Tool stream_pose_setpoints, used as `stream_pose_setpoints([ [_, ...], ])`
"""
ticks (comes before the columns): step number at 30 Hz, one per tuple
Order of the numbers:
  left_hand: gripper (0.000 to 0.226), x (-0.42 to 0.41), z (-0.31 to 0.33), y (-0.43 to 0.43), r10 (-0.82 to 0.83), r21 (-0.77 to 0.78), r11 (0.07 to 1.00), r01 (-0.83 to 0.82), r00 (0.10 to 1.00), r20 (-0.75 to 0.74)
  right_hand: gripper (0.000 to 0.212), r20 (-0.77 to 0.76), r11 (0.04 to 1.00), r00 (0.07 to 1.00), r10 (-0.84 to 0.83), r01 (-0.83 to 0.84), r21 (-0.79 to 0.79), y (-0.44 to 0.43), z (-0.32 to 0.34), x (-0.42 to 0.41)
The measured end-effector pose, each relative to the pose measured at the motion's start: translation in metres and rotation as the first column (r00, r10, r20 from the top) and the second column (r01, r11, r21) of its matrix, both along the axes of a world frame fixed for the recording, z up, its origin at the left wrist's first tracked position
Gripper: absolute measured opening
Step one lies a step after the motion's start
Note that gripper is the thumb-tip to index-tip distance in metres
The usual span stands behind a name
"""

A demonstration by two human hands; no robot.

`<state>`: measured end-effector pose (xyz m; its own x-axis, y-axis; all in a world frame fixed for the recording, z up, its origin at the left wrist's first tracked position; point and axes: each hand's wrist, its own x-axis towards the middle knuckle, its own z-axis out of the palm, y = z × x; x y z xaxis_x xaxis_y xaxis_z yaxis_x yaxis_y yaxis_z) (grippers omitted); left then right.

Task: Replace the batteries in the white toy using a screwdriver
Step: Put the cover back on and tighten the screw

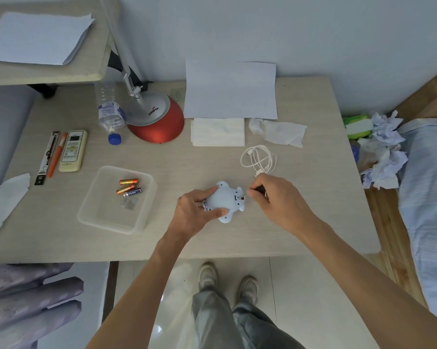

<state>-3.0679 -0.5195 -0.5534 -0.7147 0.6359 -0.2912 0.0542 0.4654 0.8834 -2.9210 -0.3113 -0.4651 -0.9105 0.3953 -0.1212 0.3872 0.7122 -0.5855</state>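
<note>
White toy (pixel 223 201): lying near the front middle of the pale wood-grain table (pixel 212 238), well in from every edge, with bare tabletop showing in front of it and to its right.

Left hand (pixel 192 212): closing around the toy's left side, thumb on the near edge and fingers over the far edge, pinning it to the table.

Right hand (pixel 275 197): pinching a dark-handled screwdriver (pixel 259 190); the tip is pointing at a small opening on the toy's right end, though contact is too small to confirm.

Clear plastic tray (pixel 116 220): sitting left of the toy, apart from it, holding 3 batteries (pixel 129 187) in its far half.

White cable (pixel 259 159): coiling just behind the right hand.

Folded tissue (pixel 217 132), crumpled tissue (pixel 280 132) and a paper sheet (pixel 231 91): lying toward the far edge.

Red-based desk lamp (pixel 157 119) and a plastic bottle (pixel 109 114) on its side: occupying the far left.

Remote control (pixel 72 151), orange pen (pixel 56 157) and a packaged item (pixel 47 157): lining up near the left edge.

Crumpled paper heap (pixel 383 152): crowding the table's right edge.
</note>
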Motion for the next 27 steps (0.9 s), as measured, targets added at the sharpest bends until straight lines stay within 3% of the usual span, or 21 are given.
stream_pose_setpoints([
  [5, 0.074, 0.003, -0.001, 0.0, 0.031, 0.011, 0.999, -0.031, 1.0, 0.005, 0.026, -0.021, 0.995, 1.0, -0.008, 0.01, 0.094, -0.003, 0.001, -0.004],
  [7, 0.074, 0.003, -0.001, 0.0, 0.038, 0.016, 0.999, -0.038, 0.999, 0.012, 0.019, -0.008, 0.998, 1.0, 0.028, -0.028, 0.063, -0.004, 0.0, -0.002],
  [10, 0.075, 0.002, 0.0, 0.0, 0.03, 0.009, 0.999, -0.031, 0.999, 0.013, 0.025, 0.031, 0.998, 0.998, 0.057, -0.057, 0.011, 0.0, -0.002, 0.002],
  [18, 0.075, 0.002, 0.001, 0.0, 0.02, 0.006, 1.0, -0.02, 1.0, -0.004, 0.005, 0.027, 1.0, 0.999, -0.021, 0.021, 0.004, 0.001, -0.006, 0.001],
  [21, 0.075, 0.001, 0.001, 0.0, 0.02, 0.009, 1.0, -0.02, 1.0, 0.01, 0.021, 0.034, 0.999, 0.999, -0.034, 0.033, 0.037, 0.001, -0.007, 0.001],
  [27, 0.075, 0.001, 0.001, 0.0, 0.023, 0.007, 1.0, -0.024, 1.0, 0.014, 0.029, 0.061, 0.999, 0.997, 0.042, -0.041, -0.023, 0.001, -0.006, 0.006],
])
